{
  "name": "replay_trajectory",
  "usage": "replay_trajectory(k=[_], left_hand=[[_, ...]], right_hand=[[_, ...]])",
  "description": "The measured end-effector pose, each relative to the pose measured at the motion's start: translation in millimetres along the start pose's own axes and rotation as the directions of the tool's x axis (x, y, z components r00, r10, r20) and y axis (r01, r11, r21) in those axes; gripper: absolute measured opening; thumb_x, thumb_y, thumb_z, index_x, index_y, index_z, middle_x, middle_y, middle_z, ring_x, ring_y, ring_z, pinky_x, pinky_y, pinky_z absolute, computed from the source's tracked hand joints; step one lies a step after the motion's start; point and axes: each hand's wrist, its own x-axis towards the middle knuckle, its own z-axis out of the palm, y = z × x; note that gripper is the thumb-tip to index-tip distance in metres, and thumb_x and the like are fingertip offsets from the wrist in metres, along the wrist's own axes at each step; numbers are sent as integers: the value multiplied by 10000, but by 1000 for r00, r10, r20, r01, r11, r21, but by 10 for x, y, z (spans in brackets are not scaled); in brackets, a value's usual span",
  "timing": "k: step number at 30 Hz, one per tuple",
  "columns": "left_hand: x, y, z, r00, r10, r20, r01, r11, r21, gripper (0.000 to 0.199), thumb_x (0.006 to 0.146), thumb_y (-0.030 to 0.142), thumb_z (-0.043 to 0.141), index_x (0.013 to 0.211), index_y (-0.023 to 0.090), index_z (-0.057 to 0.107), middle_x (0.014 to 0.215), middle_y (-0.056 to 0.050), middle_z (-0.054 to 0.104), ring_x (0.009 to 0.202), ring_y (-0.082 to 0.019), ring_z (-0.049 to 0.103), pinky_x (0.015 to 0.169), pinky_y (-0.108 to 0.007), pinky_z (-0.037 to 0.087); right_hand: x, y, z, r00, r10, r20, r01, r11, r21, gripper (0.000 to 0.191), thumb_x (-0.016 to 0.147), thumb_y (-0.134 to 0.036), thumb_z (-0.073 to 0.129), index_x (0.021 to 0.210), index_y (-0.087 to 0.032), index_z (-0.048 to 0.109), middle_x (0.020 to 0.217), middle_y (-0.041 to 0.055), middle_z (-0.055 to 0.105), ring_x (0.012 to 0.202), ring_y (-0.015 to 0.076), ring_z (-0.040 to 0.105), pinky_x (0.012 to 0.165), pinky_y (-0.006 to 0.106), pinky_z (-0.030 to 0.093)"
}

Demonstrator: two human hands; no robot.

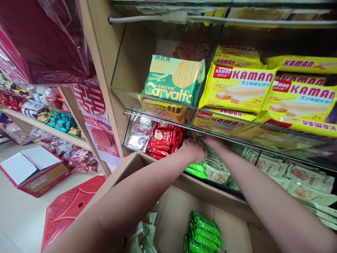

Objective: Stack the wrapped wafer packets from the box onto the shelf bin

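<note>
My left hand (194,150) reaches into the lower shelf compartment with its fingers curled, knuckles up. What lies under its fingers is hidden. Bright green snack packets (196,170) stick out just below it, and red snack packets (164,137) lie to its left. My right hand (212,141) is beside it, partly behind the upper shelf's glass front, its fingers hidden. Pale snack packets (217,174) stand in a row below the right hand. Under my forearms, an open cardboard box (173,200) holds more green packets (202,230) and some pale packets (147,228).
Above my hands, a glass-fronted shelf (158,100) holds green Carvalfo packs (172,79) and yellow KAMAN wafer packs (239,88). A white cable (223,20) runs above. On the left are a wooden upright (101,52), a red plastic stool (71,203) and a red-and-white carton (34,168).
</note>
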Motion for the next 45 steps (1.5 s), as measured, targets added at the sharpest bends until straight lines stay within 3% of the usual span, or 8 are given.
replay_trajectory(k=[10,15,18,22,26,30,36,45], left_hand=[[-5,32,8,1000,8,29,-8,1000,-13,583,829,419,304,1281,55,360,1303,-177,416,1180,-297,385,948,-386,319],[8,55,26,997,31,73,-29,999,-16,599,814,404,358,1297,51,338,1347,-172,362,1212,-294,348,972,-379,292],[20,64,41,997,36,67,-35,999,-23,632,817,437,347,1301,32,325,1361,-182,337,1227,-298,324,981,-383,276],[20,68,43,997,40,62,-39,999,-20,598,830,427,330,1287,43,354,1354,-166,354,1221,-293,336,976,-383,283],[10,65,29,997,33,64,-33,999,-5,580,841,425,302,1290,59,351,1351,-149,362,1221,-287,339,975,-384,289],[0,56,23,998,27,55,-27,1000,1,588,847,429,285,1285,43,350,1348,-168,359,1214,-298,347,973,-386,294],[3,50,26,998,31,52,-31,999,-13,583,845,410,291,1285,33,351,1339,-180,370,1208,-299,354,968,-388,296],[17,35,30,999,40,31,-39,999,-24,621,821,462,325,1275,40,367,1313,-187,396,1183,-315,371,956,-407,299]], right_hand=[[-354,-164,-305,996,74,47,-70,995,-73,164,798,-199,481,887,-163,614,906,88,637,841,229,573,736,356,434],[-1414,-347,-628,941,-223,-256,237,971,25,102,757,-248,540,823,-192,595,627,0,553,596,153,533,587,266,405],[-2181,-557,-549,862,-489,-134,506,819,271,64,796,-195,514,832,-203,566,701,-8,583,605,107,536,589,222,405],[-2764,-801,106,769,-492,408,251,819,515,185,836,-174,424,957,-184,564,849,52,600,769,147,566,677,249,434],[-2788,-969,829,807,-217,549,-176,799,575,393,724,-273,591,1086,-149,498,920,78,593,797,183,553,715,295,425],[-2705,-1097,1096,784,-159,600,-317,728,608,118,683,-252,609,762,-178,561,678,-15,559,667,147,514,613,255,384],[-2663,-862,848,797,-44,602,-428,663,615,71,716,-246,497,719,-187,458,619,-43,464,590,118,470,546,246,400],[-2540,-510,82,807,21,590,-573,269,774,299,780,-482,488,850,-193,458,658,-28,549,523,103,537,444,221,474]])
